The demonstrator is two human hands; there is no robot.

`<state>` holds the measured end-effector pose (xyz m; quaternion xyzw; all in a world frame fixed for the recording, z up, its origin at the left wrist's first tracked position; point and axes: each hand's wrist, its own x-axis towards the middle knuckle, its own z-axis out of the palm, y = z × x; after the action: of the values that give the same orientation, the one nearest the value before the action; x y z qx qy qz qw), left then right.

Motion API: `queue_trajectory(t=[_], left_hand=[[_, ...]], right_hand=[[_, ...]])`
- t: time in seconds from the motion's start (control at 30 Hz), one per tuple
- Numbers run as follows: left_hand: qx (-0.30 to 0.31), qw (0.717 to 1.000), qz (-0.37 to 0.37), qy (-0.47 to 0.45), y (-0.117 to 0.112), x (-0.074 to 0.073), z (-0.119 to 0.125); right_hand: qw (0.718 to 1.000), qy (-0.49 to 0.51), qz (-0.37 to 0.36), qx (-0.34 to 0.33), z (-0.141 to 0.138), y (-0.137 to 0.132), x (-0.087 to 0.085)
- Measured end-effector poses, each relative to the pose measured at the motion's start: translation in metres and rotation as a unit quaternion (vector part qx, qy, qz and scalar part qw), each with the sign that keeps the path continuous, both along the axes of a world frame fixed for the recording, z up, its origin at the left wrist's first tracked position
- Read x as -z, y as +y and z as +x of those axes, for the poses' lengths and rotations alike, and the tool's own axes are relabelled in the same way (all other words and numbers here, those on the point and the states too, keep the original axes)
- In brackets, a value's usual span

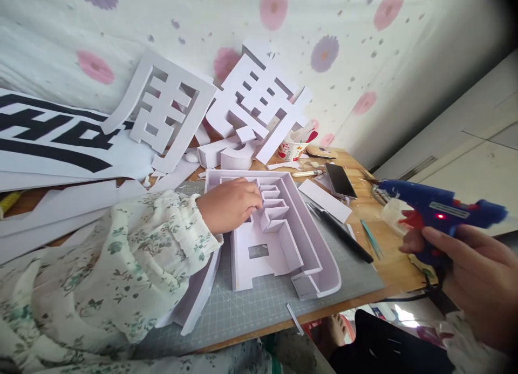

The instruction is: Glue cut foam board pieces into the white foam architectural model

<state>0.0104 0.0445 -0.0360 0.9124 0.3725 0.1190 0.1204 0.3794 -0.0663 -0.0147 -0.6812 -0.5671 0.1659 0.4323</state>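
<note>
My left hand rests with curled fingers on a white foam-board letter that lies face down on a grey cutting mat. The fingers press on small inner wall strips near the letter's upper part. My right hand is off to the right, above the desk edge, gripping a blue hot glue gun with a red trigger and a lit red light. The gun's nozzle points left, well away from the letter.
Two finished white foam characters lean against a flowered cloth at the back. A printed black-and-white sheet lies at left. A phone, a black ruler, a paper cup and foam strips lie on the wooden desk.
</note>
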Motion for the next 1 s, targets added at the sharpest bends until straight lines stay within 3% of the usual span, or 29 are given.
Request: queue_trajectory(t=[0.03,0.1,0.23,0.37,0.43,0.53,0.6,0.67,0.8,1.0], left_hand=[[0.0,1.0,-0.002,-0.002,0.0,0.001,0.0],[0.001,1.0,-0.001,-0.011,0.002,0.003,0.0],[-0.004,0.999,0.004,-0.037,0.005,0.007,0.0],[-0.016,0.999,0.003,-0.044,0.009,0.009,-0.001],[-0.019,0.998,0.009,-0.055,0.009,0.006,-0.002],[-0.057,0.992,0.031,-0.109,-0.001,-0.008,-0.003],[-0.077,0.981,0.05,-0.169,-0.016,-0.022,-0.001],[-0.033,0.97,0.09,-0.222,-0.036,-0.032,0.002],[0.049,0.952,0.205,-0.224,-0.072,-0.037,0.013],[0.04,0.951,0.253,-0.173,-0.078,-0.029,0.02]], right_hand=[[0.998,0.053,-0.016,-0.001,-0.012,-0.004,-0.002],[0.995,0.055,-0.068,-0.057,-0.037,-0.009,-0.005],[0.961,-0.071,-0.095,-0.25,-0.08,-0.005,-0.007],[0.941,-0.083,-0.133,-0.301,-0.099,-0.003,-0.004],[0.944,-0.03,-0.159,-0.288,-0.102,-0.006,0.001],[0.961,0.146,-0.137,-0.191,-0.107,-0.01,0.007],[0.948,0.27,-0.1,-0.139,-0.115,-0.011,0.01],[0.924,0.35,-0.081,-0.129,-0.123,-0.011,0.011],[0.895,0.42,-0.064,-0.134,-0.136,-0.012,0.013],[0.874,0.46,-0.041,-0.152,-0.145,-0.017,0.016]])
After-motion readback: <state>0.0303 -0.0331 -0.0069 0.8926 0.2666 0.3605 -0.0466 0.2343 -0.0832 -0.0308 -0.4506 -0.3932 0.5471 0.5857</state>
